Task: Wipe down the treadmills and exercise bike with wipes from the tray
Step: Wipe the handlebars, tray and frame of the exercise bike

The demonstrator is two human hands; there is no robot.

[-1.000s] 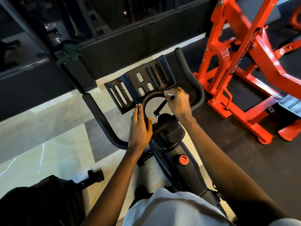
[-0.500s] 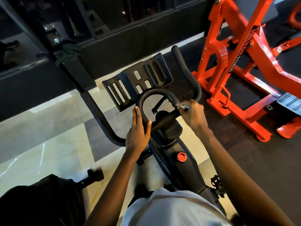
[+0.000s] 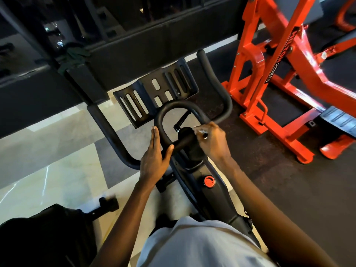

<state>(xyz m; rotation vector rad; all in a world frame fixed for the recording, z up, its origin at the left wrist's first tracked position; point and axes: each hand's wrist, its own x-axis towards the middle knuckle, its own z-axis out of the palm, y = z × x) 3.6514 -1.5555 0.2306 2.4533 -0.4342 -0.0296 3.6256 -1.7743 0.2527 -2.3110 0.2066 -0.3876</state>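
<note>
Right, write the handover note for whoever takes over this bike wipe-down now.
Left grip: flat, fingers straight along the handlebar loop, thumb over it.
Right grip: pinching a small pale scrap, likely a wipe, by the loop's right side.
Wipe tray and treadmills out of view.
Done: cannot tell what is clean.
Left: probably outer handlebars, slotted holder, red knob, then treadmills.

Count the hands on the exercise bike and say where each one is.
2. The left hand lies straight-fingered along the left side of the handlebar's centre loop; the right hand, pinching something small and pale, is at the loop's right side. None seems hidden.
</note>
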